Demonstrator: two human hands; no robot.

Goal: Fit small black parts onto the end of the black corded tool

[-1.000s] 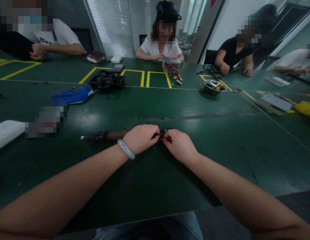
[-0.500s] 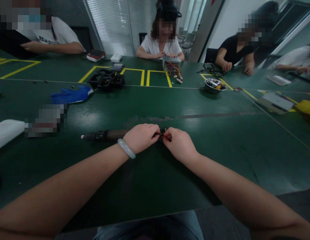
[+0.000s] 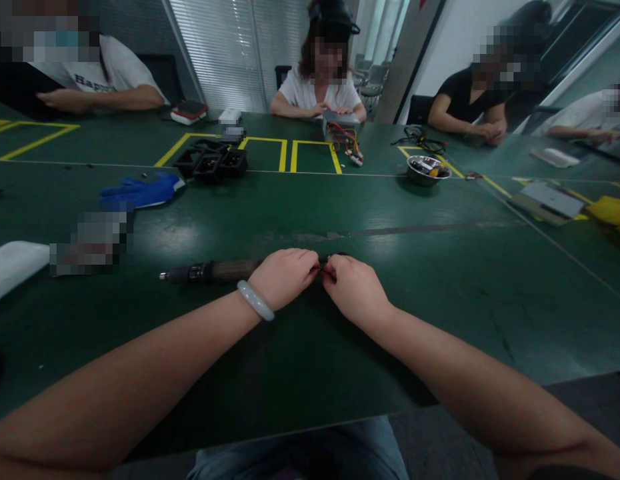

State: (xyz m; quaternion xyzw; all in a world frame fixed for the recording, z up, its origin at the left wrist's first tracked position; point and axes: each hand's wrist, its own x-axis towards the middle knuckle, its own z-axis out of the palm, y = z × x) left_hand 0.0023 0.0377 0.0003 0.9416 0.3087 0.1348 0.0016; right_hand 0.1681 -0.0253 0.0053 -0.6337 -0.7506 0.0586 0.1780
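Note:
An electric screwdriver [image 3: 225,271] with a dark body lies on the green table [image 3: 290,360], its metal tip to the left. My left hand [image 3: 285,277], with a pale bangle on the wrist, is closed over the tool's right end and hides it. My right hand [image 3: 357,290] is closed just beside it, thumb and fingertips pinched together. Between both sets of fingertips shows a thin dark wire [image 3: 321,268] with a trace of red. Most of it is covered by my fingers, as is a dark part behind the right hand.
To the left lie a blue glove [image 3: 143,191] and a white object [image 3: 17,263]. Black plastic frames [image 3: 210,160], a metal bowl of parts [image 3: 428,175] and a metal box with coloured wires [image 3: 340,123] stand farther off. Several people sit across the table.
My hands keep their pinch in nearly the same place, with only slight finger movement. Across the table at right, a co-worker's hands have come together.

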